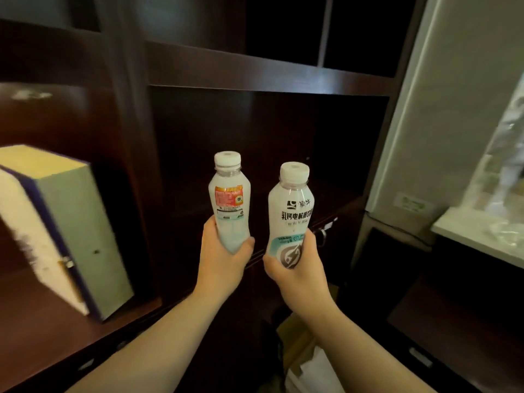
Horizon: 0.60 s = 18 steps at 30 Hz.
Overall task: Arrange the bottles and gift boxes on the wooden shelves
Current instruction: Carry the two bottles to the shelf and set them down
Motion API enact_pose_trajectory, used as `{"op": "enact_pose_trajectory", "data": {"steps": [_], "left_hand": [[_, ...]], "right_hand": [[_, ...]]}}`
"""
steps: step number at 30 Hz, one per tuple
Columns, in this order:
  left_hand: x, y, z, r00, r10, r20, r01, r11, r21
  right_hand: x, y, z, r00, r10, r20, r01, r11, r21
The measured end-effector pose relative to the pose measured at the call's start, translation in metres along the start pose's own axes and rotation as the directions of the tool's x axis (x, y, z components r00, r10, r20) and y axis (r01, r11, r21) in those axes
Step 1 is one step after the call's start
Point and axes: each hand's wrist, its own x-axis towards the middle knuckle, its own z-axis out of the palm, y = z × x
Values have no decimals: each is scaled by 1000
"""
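Before the dark wooden shelf bay [269, 154], two capped bottles stand upright, long axes vertical: left bottle [230, 199] clasped at its base by the left hand [224, 256], right bottle [290, 214] clasped likewise by the right hand [295, 265]. Bay floor lies ahead and slightly below both hands, roughly equally near. Gift box [71, 231] occupies the neighbouring left shelf

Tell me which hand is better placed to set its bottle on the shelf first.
Probably the left hand: its bottle is upright before the open shelf; the right hand's bottle tilts.
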Motion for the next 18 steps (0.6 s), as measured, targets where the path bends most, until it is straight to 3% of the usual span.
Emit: {"op": "enact_pose_trajectory", "data": {"steps": [8,18], "left_hand": [[77,-74,135,993,-76,96,84,994,-77],[188,-159,231,976,-162,143,167,986,-24]], "right_hand": [[93,88,-52,991,79,-109,-91,990,-109],[237,190,-61,972,181,-152,-195,977,-86]]}}
